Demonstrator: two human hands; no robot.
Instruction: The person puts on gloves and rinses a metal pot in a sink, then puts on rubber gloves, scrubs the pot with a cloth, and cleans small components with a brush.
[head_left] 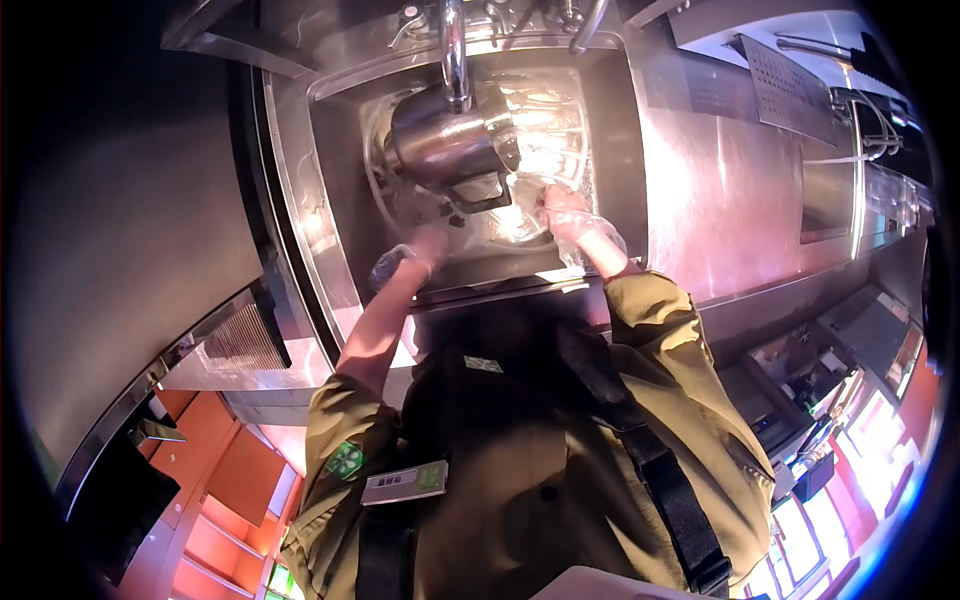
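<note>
A metal pitcher (445, 135) with a dark handle lies tilted in the sink (625, 150), under the faucet (454, 60). Around it is a wide, clear, shiny rim or container, with bright reflections on the right. My left hand (428, 245), in a clear plastic glove, is low in the sink below the pitcher; its fingers are blurred. Just right of the pitcher's handle, my right hand (566, 212) has its fingers curled, also in a clear glove. What it holds, if anything, is too small to make out.
Taps (410, 22) stand behind the sink. To the right runs a steel counter (725, 200) with a perforated metal plate (790, 90). A dark flat surface (130, 230) lies on the left. Orange shelving (215, 540) shows at the lower left.
</note>
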